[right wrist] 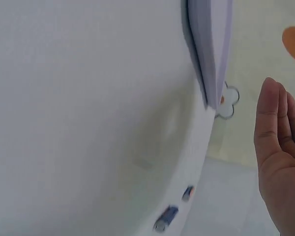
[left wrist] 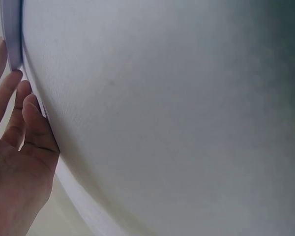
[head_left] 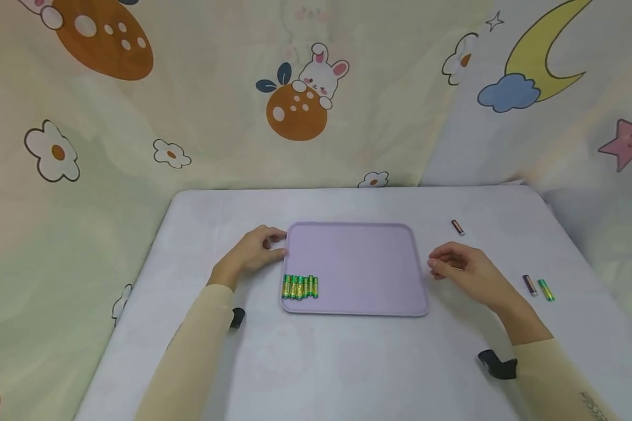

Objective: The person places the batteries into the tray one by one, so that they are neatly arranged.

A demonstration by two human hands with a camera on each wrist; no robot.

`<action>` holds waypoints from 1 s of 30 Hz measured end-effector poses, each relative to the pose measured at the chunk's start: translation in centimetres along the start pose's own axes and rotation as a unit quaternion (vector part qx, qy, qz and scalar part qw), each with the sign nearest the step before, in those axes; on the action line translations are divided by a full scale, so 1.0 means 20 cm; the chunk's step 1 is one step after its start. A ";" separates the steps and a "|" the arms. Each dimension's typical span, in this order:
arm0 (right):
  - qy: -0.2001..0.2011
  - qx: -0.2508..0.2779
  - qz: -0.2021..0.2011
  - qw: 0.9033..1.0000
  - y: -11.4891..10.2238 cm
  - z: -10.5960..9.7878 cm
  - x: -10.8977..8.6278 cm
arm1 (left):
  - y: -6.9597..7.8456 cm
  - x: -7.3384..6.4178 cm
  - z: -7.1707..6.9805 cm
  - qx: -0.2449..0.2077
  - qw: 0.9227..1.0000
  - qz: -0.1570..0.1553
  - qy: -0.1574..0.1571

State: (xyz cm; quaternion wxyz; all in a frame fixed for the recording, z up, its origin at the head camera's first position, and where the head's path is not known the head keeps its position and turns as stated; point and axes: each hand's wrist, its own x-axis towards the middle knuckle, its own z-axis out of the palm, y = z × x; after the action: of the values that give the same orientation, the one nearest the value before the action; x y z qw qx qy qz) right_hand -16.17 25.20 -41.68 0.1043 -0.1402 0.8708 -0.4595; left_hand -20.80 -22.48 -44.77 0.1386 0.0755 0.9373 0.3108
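Observation:
A lilac tray lies on the white-covered table. Along its lower left corner stands a row of several green-and-gold batteries, side by side. My left hand is at the tray's left edge, its fingertips right at the rim; the left wrist view shows the fingers loosely extended beside the tray wall. My right hand hovers just off the tray's right edge. Its fingers look nearly straight in the right wrist view, with nothing seen between them.
Right of the tray lie three loose batteries: a brown one toward the back, a dark one and a green one close together. A patterned cloth hangs behind the table. Black straps show at both wrists.

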 end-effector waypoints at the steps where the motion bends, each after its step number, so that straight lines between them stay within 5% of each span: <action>1: 0.008 -0.003 0.001 1.000 0.01 -0.02 -0.02 | 0.00 0.00 0.00 -0.001 1.000 0.003 0.000; 14: 0.088 -0.035 0.035 0.995 0.17 -0.27 -0.18 | -0.01 0.00 0.01 -0.005 1.000 0.014 0.004; 30: 0.179 -0.121 0.152 0.965 0.44 -0.57 -0.41 | -0.01 0.01 0.01 0.003 1.000 0.014 0.004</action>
State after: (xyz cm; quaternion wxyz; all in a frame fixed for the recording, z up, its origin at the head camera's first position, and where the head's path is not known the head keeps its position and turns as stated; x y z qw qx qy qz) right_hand -13.37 41.43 -42.23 -0.0023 0.0663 0.9355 -0.3470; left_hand -20.95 -22.51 -45.02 0.1306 0.0881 0.9376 0.3099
